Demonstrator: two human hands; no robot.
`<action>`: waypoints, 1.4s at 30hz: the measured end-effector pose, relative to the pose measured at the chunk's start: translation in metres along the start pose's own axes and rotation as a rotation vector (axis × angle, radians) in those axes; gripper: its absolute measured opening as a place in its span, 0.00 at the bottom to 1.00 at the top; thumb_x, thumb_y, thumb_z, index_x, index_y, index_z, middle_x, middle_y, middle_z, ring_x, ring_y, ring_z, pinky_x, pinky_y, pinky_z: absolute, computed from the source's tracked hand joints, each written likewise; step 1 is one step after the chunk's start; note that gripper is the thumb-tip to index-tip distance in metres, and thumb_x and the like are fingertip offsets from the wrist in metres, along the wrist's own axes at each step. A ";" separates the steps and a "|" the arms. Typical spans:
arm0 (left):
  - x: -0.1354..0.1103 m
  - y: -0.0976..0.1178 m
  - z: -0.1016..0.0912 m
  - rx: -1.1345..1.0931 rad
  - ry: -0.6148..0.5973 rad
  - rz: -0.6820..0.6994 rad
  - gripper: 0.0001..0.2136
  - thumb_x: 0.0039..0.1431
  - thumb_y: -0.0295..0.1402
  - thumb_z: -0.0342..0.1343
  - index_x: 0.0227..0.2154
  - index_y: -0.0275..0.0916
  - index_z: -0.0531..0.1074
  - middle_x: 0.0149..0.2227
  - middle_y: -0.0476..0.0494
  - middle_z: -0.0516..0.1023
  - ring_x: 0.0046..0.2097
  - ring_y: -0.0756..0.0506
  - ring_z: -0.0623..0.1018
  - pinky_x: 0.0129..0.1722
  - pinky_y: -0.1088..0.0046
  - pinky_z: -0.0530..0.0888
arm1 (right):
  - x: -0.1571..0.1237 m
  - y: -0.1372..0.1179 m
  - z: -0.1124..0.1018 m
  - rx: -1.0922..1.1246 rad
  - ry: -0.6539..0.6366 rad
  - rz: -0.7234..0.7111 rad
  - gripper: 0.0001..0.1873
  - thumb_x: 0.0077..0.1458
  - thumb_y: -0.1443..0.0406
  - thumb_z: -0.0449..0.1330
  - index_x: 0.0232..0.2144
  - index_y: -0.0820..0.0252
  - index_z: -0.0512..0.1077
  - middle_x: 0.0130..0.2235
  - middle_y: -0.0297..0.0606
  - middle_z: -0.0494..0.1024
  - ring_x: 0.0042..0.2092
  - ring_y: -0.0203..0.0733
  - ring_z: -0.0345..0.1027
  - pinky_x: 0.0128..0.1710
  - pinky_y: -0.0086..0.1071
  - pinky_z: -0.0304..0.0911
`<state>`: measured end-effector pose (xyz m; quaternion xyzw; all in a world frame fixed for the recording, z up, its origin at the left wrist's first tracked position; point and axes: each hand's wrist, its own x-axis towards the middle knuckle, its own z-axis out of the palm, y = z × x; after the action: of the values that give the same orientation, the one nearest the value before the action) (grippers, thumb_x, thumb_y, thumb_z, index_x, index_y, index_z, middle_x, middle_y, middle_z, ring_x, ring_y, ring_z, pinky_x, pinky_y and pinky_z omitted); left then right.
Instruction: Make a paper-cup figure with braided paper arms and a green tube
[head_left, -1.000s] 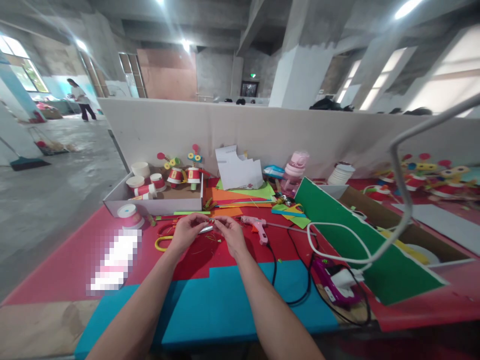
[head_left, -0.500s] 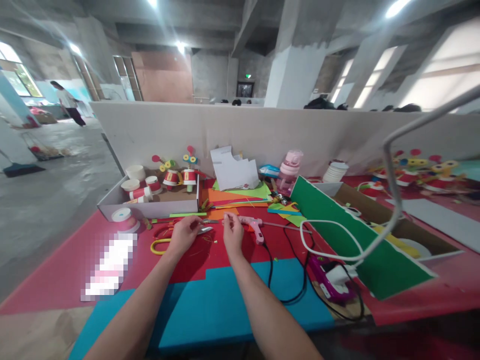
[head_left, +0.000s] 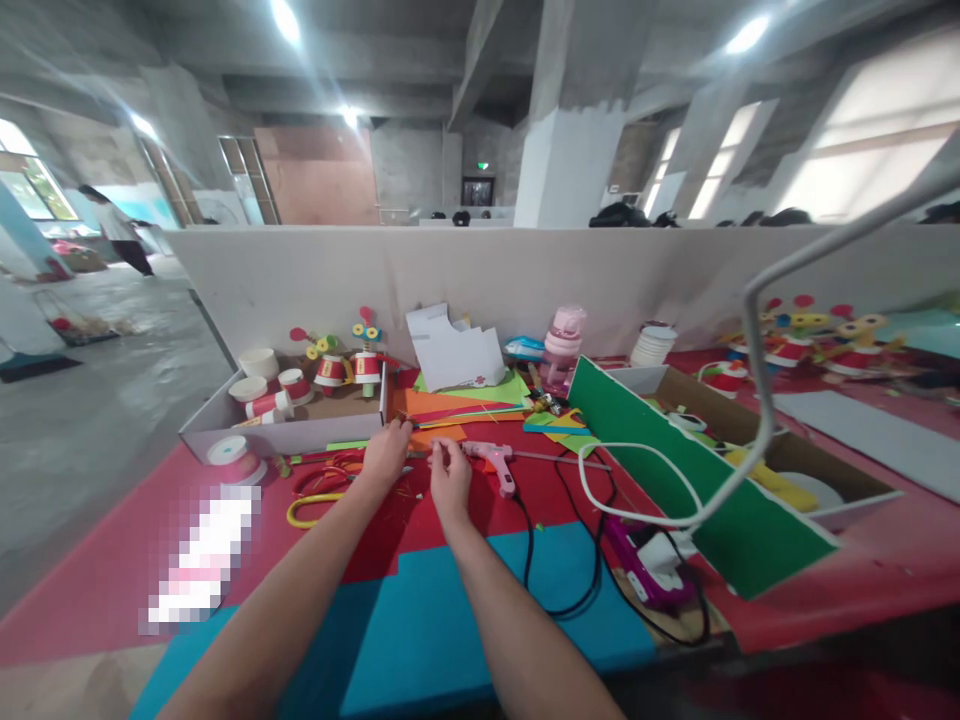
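Observation:
My left hand (head_left: 385, 452) reaches forward over the red mat (head_left: 112, 560), its fingertips closed at the edge of the stacked coloured paper sheets (head_left: 450, 405). My right hand (head_left: 450, 480) sits just to its right, thumb and fingers pinched together. A thin dark stick (head_left: 420, 438) seems to run between the two hands; I cannot make it out clearly. A pink glue gun (head_left: 491, 462) lies right beside my right hand, its black cord (head_left: 536, 570) trailing toward me. Yellow-handled scissors (head_left: 306, 508) and a red loop lie left of my left hand.
A white box (head_left: 281, 432) with paper-cup figures stands at the back left, a ribbon roll (head_left: 229, 455) before it. A pink bottle (head_left: 561, 350), a green board (head_left: 675, 470), a white cable (head_left: 645, 500) and a purple device (head_left: 649, 570) are on the right. A partition wall (head_left: 525, 270) closes the back.
My hands have come apart: the left reached forward to the paper stack while the right stayed near the glue gun. The view drifted, shifting everything leftward.

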<state>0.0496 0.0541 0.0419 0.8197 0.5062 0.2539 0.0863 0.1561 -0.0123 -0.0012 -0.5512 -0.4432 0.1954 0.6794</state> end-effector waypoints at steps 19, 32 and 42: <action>-0.067 0.030 0.004 0.463 -0.350 0.248 0.11 0.59 0.20 0.47 0.37 0.30 0.75 0.38 0.31 0.75 0.44 0.40 0.75 0.42 0.67 0.71 | 0.004 0.001 -0.003 0.042 0.027 0.009 0.17 0.59 0.55 0.49 0.34 0.60 0.72 0.34 0.40 0.79 0.29 0.39 0.71 0.34 0.32 0.66; -0.026 0.025 -0.001 -0.265 0.074 -0.070 0.11 0.52 0.20 0.50 0.34 0.35 0.76 0.35 0.42 0.81 0.37 0.47 0.78 0.40 0.73 0.72 | 0.002 -0.012 -0.008 0.046 0.079 -0.015 0.17 0.60 0.55 0.49 0.36 0.60 0.72 0.33 0.40 0.79 0.29 0.39 0.70 0.33 0.31 0.65; 0.003 0.010 -0.070 0.030 0.180 0.041 0.16 0.59 0.24 0.45 0.45 0.38 0.75 0.45 0.38 0.78 0.46 0.41 0.77 0.48 0.64 0.70 | 0.002 -0.003 -0.005 0.026 0.058 0.006 0.17 0.60 0.56 0.49 0.35 0.60 0.73 0.31 0.39 0.78 0.31 0.40 0.71 0.33 0.31 0.65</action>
<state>0.0238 0.0440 0.1070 0.8050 0.4986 0.3208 0.0231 0.1609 -0.0142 0.0022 -0.5491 -0.4189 0.1872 0.6985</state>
